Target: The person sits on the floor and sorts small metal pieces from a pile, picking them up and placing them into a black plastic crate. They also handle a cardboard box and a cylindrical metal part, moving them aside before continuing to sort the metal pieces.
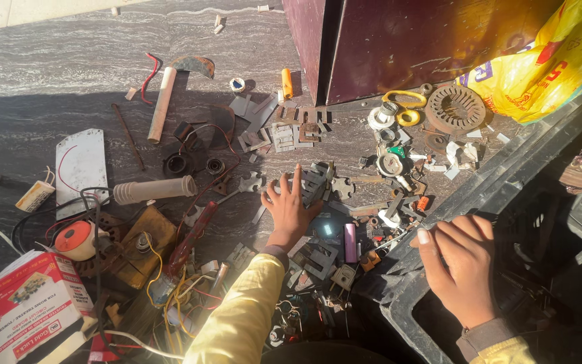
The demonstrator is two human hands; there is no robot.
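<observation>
left hand (pixel 289 209) flat, fingers (pixel 297 176) spread, tips touching the grey stamped metal plates (pixel 315 182) lying just up-right of them | right hand (pixel 461 264) farther, resting loose on black crate rim (pixel 399 296), holding nothing

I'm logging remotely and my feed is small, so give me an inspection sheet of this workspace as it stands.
Surface: dark streaked stone floor, half in shadow.
Job's things: grey stamped metal plates piled under the left hand's fingertips.
Clutter: white tube, ribbed grey handle, orange spool, red and white box, round toothed metal core, yellow tape rolls.
Hands: left hand spread flat on the plates; right hand resting on the black crate rim, holding nothing.
Cables: red, yellow and black wires tangled at lower left.
Surroundings: maroon cabinet, yellow bag.
</observation>
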